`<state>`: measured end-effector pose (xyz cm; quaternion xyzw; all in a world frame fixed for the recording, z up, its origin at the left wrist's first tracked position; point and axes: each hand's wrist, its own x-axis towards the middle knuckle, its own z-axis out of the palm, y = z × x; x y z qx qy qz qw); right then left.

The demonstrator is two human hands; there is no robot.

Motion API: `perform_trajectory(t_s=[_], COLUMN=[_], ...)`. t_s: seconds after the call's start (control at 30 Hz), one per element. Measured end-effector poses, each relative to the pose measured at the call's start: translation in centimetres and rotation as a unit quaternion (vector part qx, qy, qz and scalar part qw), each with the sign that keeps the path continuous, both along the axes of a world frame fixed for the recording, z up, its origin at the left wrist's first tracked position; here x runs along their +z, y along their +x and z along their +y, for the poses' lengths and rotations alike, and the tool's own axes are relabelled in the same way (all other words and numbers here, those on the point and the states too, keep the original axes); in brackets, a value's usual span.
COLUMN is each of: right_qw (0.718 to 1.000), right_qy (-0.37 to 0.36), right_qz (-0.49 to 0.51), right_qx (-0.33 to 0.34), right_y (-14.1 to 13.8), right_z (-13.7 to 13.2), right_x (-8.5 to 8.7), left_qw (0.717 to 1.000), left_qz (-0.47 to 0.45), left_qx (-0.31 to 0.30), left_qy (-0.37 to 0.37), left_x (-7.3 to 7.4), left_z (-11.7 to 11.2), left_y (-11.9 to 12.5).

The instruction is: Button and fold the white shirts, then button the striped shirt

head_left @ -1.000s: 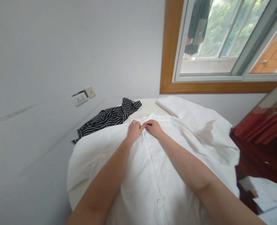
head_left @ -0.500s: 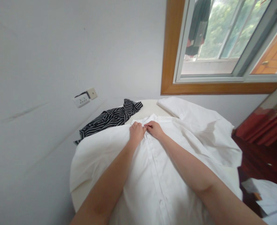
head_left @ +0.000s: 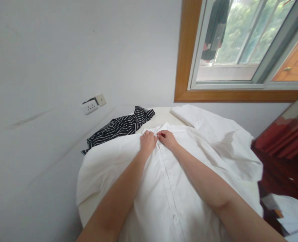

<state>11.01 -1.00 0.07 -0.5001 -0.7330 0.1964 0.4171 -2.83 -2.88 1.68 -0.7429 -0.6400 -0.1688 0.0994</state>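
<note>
A white button-up shirt [head_left: 159, 181] lies spread front side up on a round cream table [head_left: 161, 112], its collar towards the wall and its button placket running down the middle. Just below the collar, my left hand [head_left: 148, 140] grips the fabric with bent fingers. Beside it, almost touching, my right hand [head_left: 167, 138] pinches the placket edge at the top between thumb and finger. Any button under the fingertips is hidden. Further down the placket a few small white buttons show.
A black-and-white striped garment [head_left: 121, 126] lies by the wall, behind the shirt's left sleeve. Another white folded cloth [head_left: 209, 124] rests at the table's back right. White items [head_left: 287, 211] stand low at the right. A wall socket [head_left: 90, 107] and a wood-framed window [head_left: 239, 95] are behind.
Both hands stay at the collar with only slight finger movement; the right fingertips have shifted a little. The whole view has moved slightly.
</note>
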Motion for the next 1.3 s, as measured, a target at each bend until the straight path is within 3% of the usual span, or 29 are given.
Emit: perform_trajectory(t_s=[0.43, 1.07, 1.3], right_qw=[0.996, 0.997, 0.990], right_qy=[0.071, 0.037, 0.065], right_qz=[-0.046, -0.060, -0.124], right_qx=[0.026, 0.029, 0.034], right_y=[-0.1, -0.2, -0.5], right_z=[-0.8, -0.3, -0.7], right_x=[0.5, 0.5, 1.0], left_qw=[1.000, 0.998, 0.996], left_qz=[0.001, -0.050, -0.080], left_qx=[0.022, -0.003, -0.001], left_qy=[0.018, -0.038, -0.031], left_x=[0.3, 0.2, -0.3], left_z=[-0.6, 0.1, 0.5], left_y=[0.3, -0.4, -0.5])
